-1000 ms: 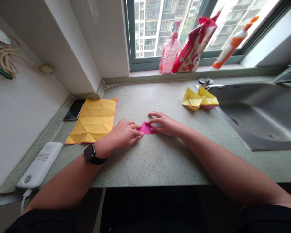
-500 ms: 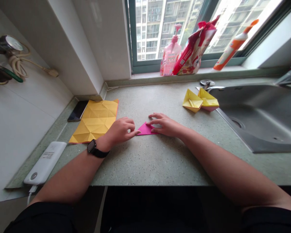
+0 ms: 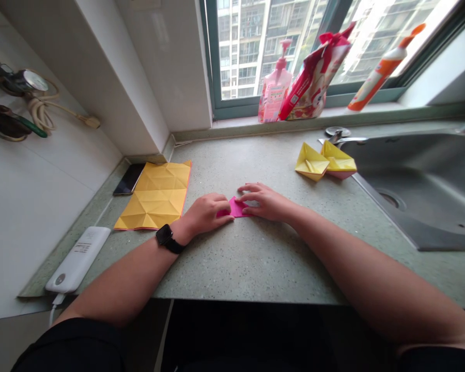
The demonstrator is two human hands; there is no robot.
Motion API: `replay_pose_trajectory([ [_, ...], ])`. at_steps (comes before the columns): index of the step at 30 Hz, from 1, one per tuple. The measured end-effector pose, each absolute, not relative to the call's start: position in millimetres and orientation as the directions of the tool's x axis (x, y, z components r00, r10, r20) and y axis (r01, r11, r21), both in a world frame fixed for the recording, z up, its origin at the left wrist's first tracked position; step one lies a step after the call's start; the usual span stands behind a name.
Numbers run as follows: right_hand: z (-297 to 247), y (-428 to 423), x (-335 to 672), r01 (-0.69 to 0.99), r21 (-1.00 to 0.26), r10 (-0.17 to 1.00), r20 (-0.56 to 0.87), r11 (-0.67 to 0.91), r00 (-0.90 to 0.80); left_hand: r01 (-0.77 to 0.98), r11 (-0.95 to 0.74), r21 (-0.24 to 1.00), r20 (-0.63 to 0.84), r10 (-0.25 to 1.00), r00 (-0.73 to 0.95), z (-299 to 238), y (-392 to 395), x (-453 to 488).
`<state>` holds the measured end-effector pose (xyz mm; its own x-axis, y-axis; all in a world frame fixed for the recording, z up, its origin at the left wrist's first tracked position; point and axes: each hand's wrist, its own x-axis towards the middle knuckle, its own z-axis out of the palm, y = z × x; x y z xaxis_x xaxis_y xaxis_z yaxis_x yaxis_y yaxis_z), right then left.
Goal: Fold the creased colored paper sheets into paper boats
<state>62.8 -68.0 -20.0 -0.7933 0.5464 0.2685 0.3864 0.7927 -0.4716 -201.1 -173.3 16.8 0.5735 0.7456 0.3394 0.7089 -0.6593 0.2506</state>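
Observation:
A small piece of folded pink paper (image 3: pixel 238 207) lies on the countertop between my hands. My left hand (image 3: pixel 207 213) is closed over its left end, fingers curled and thumb along the near edge, hiding part of the paper. From the other side, my right hand (image 3: pixel 265 200) rests with its fingers stretched and apart, thumb and a fingertip touching the right part of the paper. Left of my hands is a creased yellow-orange sheet (image 3: pixel 155 194) lying flat. Two folded yellow paper shapes (image 3: pixel 312 164) stand together near the sink.
The steel sink (image 3: pixel 422 196) takes up the right side. A phone (image 3: pixel 128 180) and a white power bank (image 3: pixel 78 258) with a cable lie at the left. On the windowsill stand a pink pump bottle (image 3: pixel 275 95), a red bag (image 3: pixel 313 82) and an orange-white bottle (image 3: pixel 375 80).
My left hand has moved right onto the pink paper, covering its left corner and part of its slope. My right hand stays about the same. The view has shifted slightly.

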Motion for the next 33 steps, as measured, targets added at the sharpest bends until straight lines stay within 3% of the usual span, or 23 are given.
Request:
replay_pose_trajectory([
  [7, -10.5, -66.2, 73.0, 0.46, -0.485, 0.582, 0.132, 0.744, -0.802, 0.748, -0.645, 0.155, 0.303, 0.752, 0.586, 17.5, -172.3, -197.9],
  [19, 23.4, -54.1, 103.2, 0.545, -0.55, 0.535, -0.199, 0.633, -0.821, 0.77, -0.61, 0.187, 0.271, 0.786, 0.556, 21.1, -175.3, -196.2],
  [23, 24.1, -68.0, 91.6, 0.506, -0.559, 0.496, -0.186, 0.657, -0.848, 0.779, -0.593, 0.204, 0.269, 0.799, 0.538, 21.6, -176.3, -198.9],
  [33, 17.6, -68.6, 93.1, 0.336, -0.631, 0.454, 0.028, 0.699, -0.891, 0.761, -0.61, 0.222, 0.302, 0.785, 0.541, 19.5, -175.0, -203.5],
])
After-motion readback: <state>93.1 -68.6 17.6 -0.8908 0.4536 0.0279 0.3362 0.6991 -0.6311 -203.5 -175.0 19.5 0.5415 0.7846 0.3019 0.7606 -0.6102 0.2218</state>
